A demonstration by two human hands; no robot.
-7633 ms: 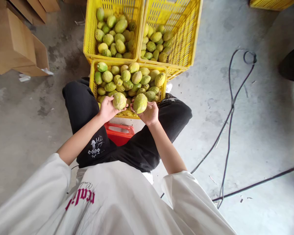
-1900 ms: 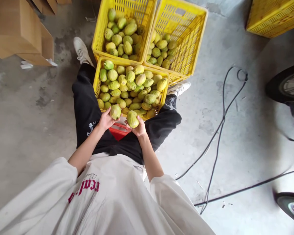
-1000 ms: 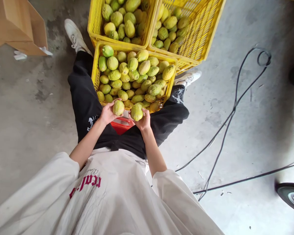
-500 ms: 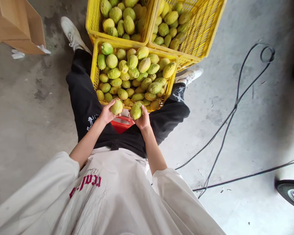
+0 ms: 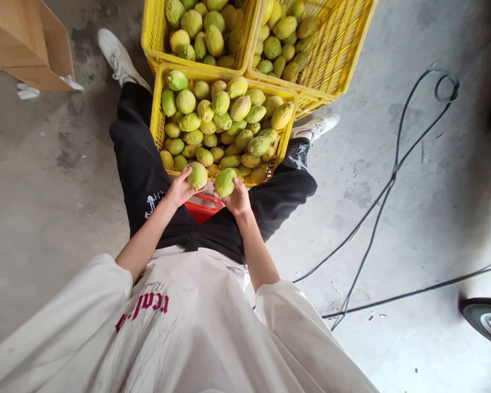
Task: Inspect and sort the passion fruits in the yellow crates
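I sit with a yellow crate (image 5: 156, 123) of green-yellow fruits between my knees. My left hand (image 5: 179, 189) is closed around one green-yellow fruit (image 5: 197, 175) at the crate's near edge. My right hand (image 5: 238, 197) grips a second green fruit (image 5: 225, 182) just beside it. Both fruits are held slightly above the near rim, close together. Several more fruits (image 5: 225, 123) fill the crate in front of my hands.
Two more yellow crates (image 5: 154, 38) (image 5: 335, 60) of fruits stand behind the near one. A red stool (image 5: 202, 206) shows under me. Cardboard boxes (image 5: 24, 43) lie far left. Black cables (image 5: 376, 207) run across the concrete floor at right; a wheel (image 5: 485, 325) sits at the right edge.
Over the last second both hands stayed at the crate's near edge, turning the fruits slightly. The view drifted a little; earlier it pulled back and then came closer.
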